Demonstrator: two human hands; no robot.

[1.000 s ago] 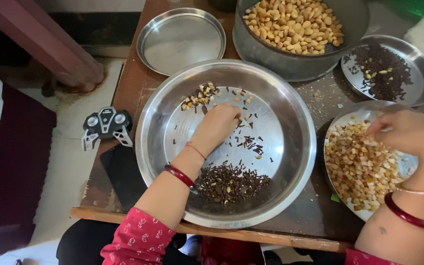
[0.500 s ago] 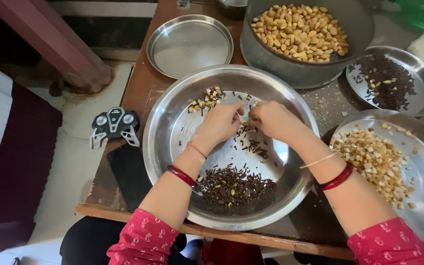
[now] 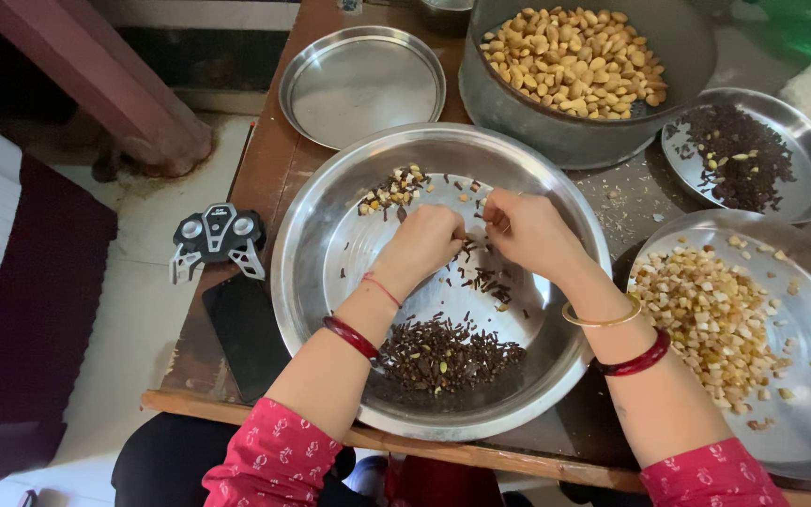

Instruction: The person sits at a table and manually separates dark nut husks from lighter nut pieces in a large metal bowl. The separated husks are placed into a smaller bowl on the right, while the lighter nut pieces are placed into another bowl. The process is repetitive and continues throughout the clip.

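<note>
Now both hands, the left hand (image 3: 420, 242) and right hand (image 3: 526, 228), pinch small dark bits (image 3: 481, 272) with pressed fingers in the middle of the big steel plate (image 3: 330, 188), sorting; next comes dropping pale pieces at 3 o'clock.

Wooden table (image 3: 265, 169), steel plates (image 3: 360, 84), big bowl (image 3: 330, 253), pot (image 3: 556, 131), phone (image 3: 241, 329)
</note>
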